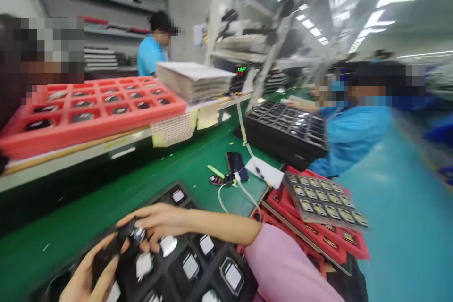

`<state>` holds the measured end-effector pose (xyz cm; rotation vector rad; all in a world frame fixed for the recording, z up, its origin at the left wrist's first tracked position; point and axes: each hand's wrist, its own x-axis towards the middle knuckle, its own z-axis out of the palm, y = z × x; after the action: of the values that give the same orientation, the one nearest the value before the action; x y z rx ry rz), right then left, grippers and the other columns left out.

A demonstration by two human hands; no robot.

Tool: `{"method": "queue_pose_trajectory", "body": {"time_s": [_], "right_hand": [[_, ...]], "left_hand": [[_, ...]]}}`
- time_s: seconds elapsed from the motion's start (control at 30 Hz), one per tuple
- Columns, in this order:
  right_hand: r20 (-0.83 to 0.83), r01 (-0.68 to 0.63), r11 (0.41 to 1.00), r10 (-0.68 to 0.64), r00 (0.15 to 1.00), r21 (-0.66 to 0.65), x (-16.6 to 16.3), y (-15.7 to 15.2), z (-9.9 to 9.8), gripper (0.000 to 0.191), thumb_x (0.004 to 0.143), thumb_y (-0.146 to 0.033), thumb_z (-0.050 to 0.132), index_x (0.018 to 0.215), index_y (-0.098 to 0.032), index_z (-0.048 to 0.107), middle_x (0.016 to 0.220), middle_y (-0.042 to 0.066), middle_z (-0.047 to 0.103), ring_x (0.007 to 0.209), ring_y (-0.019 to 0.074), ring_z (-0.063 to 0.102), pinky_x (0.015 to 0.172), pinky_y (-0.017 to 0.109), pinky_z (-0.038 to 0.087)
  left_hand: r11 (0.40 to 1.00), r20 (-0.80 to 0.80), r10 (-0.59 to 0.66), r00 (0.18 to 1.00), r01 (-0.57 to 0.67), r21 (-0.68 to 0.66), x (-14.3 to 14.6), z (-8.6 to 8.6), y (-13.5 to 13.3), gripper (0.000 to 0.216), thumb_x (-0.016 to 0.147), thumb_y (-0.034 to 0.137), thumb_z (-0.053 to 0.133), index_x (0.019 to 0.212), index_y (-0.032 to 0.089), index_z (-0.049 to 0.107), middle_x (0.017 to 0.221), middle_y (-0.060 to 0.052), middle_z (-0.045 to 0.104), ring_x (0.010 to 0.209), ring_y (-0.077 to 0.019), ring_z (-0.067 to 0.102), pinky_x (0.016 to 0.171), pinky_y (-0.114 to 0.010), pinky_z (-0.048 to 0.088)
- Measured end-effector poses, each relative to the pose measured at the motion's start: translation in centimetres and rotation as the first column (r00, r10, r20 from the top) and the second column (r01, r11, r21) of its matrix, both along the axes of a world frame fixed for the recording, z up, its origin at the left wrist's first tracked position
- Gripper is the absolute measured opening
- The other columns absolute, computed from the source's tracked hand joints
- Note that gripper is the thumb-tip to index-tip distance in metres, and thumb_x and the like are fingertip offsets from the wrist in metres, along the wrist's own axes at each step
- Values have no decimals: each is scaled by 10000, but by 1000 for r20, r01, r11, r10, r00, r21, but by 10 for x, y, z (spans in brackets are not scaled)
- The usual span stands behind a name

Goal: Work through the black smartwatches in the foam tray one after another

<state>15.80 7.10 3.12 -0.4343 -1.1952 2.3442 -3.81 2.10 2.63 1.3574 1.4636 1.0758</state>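
My left hand [88,271] is curled round a dark, rounded piece [102,258] at the lower left; its kind does not show clearly. My right hand [161,224] pinches a small shiny black part [137,235] close beside the left hand's fingers. Whether the two dark pieces touch I cannot tell. Below both hands lies a black foam tray [175,257] with square pockets. Several watch-like units sit in it, such as a framed unit [232,276] with a pale printed face at the right. My hands hide part of the tray's left side.
Red foam trays [279,205] and a tray of small square parts [323,198] lie at the right. A phone [237,166], cables and a marker-like stick rest on the green bench [198,170]. A shelf holds a red tray [123,118]. Co-workers in blue [357,132] sit and stand nearby.
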Motion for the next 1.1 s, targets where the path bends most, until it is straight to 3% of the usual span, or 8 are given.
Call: {"method": "queue_pose_trajectory", "body": {"time_s": [0.07, 0.2, 0.37, 0.77, 0.97, 1.1], "right_hand": [[16, 18, 999, -18, 1000, -27, -2, 0, 4, 552, 822, -329, 690, 1312, -183, 483, 1007, 99, 629, 659, 129, 626, 524, 210, 505], [50, 61, 998, -59, 997, -22, -6, 8, 5, 553, 830, -344, 663, 1315, -157, 473, 998, 111, 637, 570, 100, 573, 509, 217, 457], [74, 69, 997, -68, 995, -20, -11, 12, 2, 501, 866, -338, 609, 1317, -172, 471, 996, 119, 643, 550, 107, 561, 504, 234, 416], [171, 126, 992, -124, 978, -5, -15, 11, 2, 523, 828, -375, 646, 1297, -189, 509, 1016, 132, 648, 563, 126, 548, 512, 276, 423], [187, 155, 988, -156, 970, 17, -17, 9, 3, 557, 807, -384, 668, 1306, -192, 511, 995, 126, 656, 556, 133, 557, 498, 281, 431], [218, 158, 985, -168, 961, 63, -14, 10, 2, 545, 801, -371, 682, 1293, -193, 530, 958, 120, 667, 541, 133, 558, 482, 276, 438]], "left_hand": [[999, 102, -23, 994, 27, -29, -5, -7, -6, 449, 758, 460, 657, 1121, 208, 573, 1141, -69, 633, 1121, -292, 560, 976, -432, 445], [995, 53, 4, 999, -9, 97, -8, -8, -1, 415, 769, 319, 636, 1153, 190, 545, 1173, -81, 621, 1133, -267, 550, 1001, -412, 411], [990, -29, -89, 996, 91, 107, -11, 1, 3, 399, 779, 169, 550, 1176, 177, 511, 1179, -84, 604, 1103, -233, 549, 946, -354, 431], [991, -66, -102, 993, 107, 84, -11, 3, 1, 484, 783, 164, 547, 1255, 168, 440, 922, -39, 617, 788, -180, 584, 745, -299, 478], [987, -27, -129, 991, 132, 97, -12, 2, 1, 481, 781, 124, 529, 1252, 172, 440, 1192, -89, 590, 1127, -229, 538, 953, -336, 429], [980, -27, -189, 982, 190, 63, -14, 2, 0, 472, 787, 137, 525, 1252, 166, 445, 1201, -92, 598, 1177, -247, 511, 975, -354, 421]]}}
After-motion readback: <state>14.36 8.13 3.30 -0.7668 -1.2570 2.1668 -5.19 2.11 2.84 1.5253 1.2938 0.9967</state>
